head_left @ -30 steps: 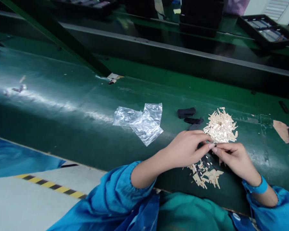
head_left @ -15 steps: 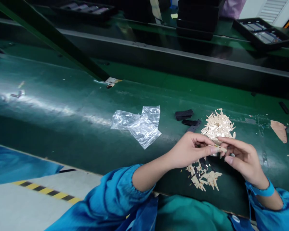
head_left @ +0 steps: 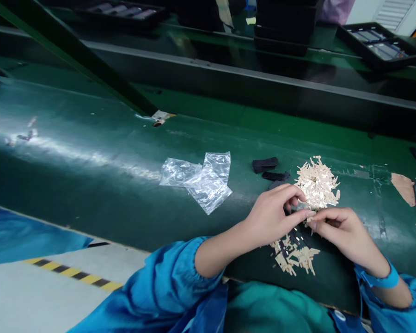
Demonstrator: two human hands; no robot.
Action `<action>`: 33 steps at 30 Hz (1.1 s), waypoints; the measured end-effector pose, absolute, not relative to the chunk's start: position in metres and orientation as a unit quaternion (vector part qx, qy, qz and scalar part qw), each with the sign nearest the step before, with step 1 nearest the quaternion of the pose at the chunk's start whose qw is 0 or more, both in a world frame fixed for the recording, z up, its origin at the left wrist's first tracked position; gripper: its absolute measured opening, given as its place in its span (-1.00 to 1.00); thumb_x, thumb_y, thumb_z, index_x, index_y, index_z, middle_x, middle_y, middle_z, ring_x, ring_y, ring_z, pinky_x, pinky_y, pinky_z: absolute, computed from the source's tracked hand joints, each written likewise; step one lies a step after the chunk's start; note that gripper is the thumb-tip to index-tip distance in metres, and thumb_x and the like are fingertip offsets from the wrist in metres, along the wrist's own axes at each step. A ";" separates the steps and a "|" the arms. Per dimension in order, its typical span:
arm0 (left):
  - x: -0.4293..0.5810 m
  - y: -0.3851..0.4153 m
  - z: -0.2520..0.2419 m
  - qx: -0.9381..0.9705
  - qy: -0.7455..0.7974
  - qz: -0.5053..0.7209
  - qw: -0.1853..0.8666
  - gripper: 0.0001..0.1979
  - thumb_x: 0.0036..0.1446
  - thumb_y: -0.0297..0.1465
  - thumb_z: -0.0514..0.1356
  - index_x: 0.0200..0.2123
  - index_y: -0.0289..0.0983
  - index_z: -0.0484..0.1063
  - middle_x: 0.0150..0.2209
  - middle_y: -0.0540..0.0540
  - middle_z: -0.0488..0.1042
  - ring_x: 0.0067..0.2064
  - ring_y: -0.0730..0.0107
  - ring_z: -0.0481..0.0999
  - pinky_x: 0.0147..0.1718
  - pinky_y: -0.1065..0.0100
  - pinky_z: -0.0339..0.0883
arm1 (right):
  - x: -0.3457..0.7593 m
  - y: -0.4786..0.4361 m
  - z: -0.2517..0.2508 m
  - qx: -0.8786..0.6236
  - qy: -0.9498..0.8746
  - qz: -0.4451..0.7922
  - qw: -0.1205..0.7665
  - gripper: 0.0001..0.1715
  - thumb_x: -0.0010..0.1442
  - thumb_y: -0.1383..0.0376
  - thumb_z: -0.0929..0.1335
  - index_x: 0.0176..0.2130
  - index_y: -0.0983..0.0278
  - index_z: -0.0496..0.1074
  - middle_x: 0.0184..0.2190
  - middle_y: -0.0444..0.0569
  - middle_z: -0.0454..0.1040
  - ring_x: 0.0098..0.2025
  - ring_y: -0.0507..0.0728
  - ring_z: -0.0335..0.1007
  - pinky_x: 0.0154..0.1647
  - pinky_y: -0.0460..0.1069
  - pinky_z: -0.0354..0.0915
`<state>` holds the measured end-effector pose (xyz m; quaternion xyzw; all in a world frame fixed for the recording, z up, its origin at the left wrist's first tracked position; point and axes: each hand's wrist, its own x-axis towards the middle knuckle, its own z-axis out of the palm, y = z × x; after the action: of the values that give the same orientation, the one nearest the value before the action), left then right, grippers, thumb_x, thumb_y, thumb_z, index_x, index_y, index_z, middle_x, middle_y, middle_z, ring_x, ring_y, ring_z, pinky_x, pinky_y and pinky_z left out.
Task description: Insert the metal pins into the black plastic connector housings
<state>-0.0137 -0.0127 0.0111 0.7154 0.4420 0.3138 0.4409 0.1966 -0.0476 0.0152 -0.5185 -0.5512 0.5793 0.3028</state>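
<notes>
My left hand (head_left: pixel 273 213) and my right hand (head_left: pixel 346 231) meet fingertip to fingertip over the green table. Between them is a small cream-coloured flat piece (head_left: pixel 309 219), mostly covered by the fingers. The right thumb and forefinger pinch it, while the left thumb presses at its upper end and the left forefinger curls above. Just beyond the fingers lies a heap of similar cream pieces (head_left: pixel 319 180). Nearer to me, a smaller scatter of cream pieces (head_left: pixel 294 259) lies mixed with dark bits, partly hidden by my left hand.
Black flat strips (head_left: pixel 265 164) lie left of the heap. Clear plastic bags (head_left: pixel 208 182) rest farther left. A brown scrap (head_left: pixel 403 188) lies at the right. Behind a long rail stands a black tray (head_left: pixel 381 46). A slanted green post (head_left: pixel 90 69) meets the table at the left.
My right hand has closed from loosely spread fingers to a pinch at the cream piece. The piece has turned and is now mostly covered. My left forefinger has lifted and curled.
</notes>
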 end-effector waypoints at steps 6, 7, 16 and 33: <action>-0.014 -0.017 0.003 0.811 0.339 0.324 0.351 -0.77 0.41 -0.44 0.10 -0.11 -0.30 0.58 -0.19 -0.10 0.64 -0.18 0.35 0.62 -0.18 0.34 0.48 | 0.197 -0.049 0.009 -0.567 -0.535 0.527 0.337 -0.80 0.22 0.18 0.48 -0.30 0.22 0.73 -0.40 0.01 0.70 -0.42 0.16 0.55 -0.43 -0.02 0.40; -0.014 -0.017 0.003 0.819 0.328 0.315 0.349 -0.75 0.41 -0.46 0.08 -0.09 -0.30 0.57 -0.17 -0.11 0.65 -0.16 0.34 0.62 -0.17 0.33 0.49 | 0.196 -0.050 0.008 -0.564 -0.538 0.526 0.340 -0.79 0.22 0.17 0.48 -0.29 0.22 0.73 -0.39 0.02 0.70 -0.41 0.17 0.56 -0.42 -0.02 0.42; -0.016 -0.016 0.003 0.868 0.312 0.266 0.280 -0.71 0.38 -0.51 0.01 -0.05 -0.31 0.52 -0.14 -0.13 0.62 -0.16 0.30 0.61 -0.20 0.28 0.51 | 0.196 -0.049 0.010 -0.557 -0.579 0.495 0.331 -0.78 0.24 0.17 0.46 -0.28 0.22 0.72 -0.41 0.01 0.68 -0.43 0.16 0.55 -0.46 -0.03 0.39; -0.003 -0.014 0.004 0.751 0.401 0.238 0.468 -0.82 0.26 -0.42 0.18 -0.23 -0.28 0.61 -0.36 -0.04 0.56 -0.38 0.43 0.50 -0.38 0.42 0.36 | 0.200 -0.049 0.022 -0.555 -0.542 0.544 0.318 -0.86 0.13 0.28 0.45 -0.44 0.26 0.59 -0.58 -0.12 0.47 -0.53 0.04 0.31 -0.50 -0.09 0.26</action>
<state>-0.0027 -0.0139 0.0039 0.7509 0.4007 0.2379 0.4680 0.2005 -0.0488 0.0222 -0.5555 -0.5423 0.5444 0.3178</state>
